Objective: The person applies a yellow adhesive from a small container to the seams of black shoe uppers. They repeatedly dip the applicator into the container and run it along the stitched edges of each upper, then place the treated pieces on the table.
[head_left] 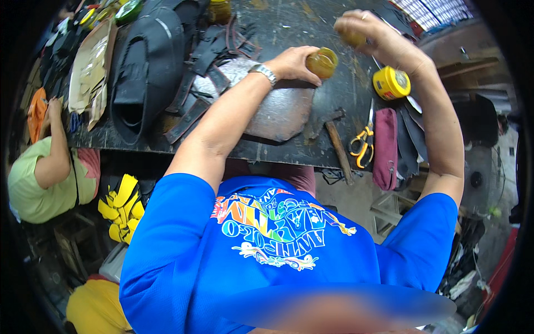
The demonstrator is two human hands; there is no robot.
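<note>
My left hand [292,62], with a watch on the wrist, is wrapped round a glass jar [323,63] of amber-yellow stuff. The jar is tilted above the far edge of a dark, smooth slab [281,114]. Farther right, over the table, my right hand [371,32] is raised and smeared by motion. Its fingers curl round a brownish-yellow object [351,37], too blurred to name. Below that hand stands a yellow tub [391,83]. Black strap pieces [210,53] lie left of my left forearm.
A hammer [337,143], orange-handled scissors [364,146] and a maroon zip pouch [385,147] lie at the table's near right. Large black moulded material [147,75] and brown cardboard [92,72] cover the left. Another person [41,172] sits far left. Yellow cut pieces [121,209] are below the table.
</note>
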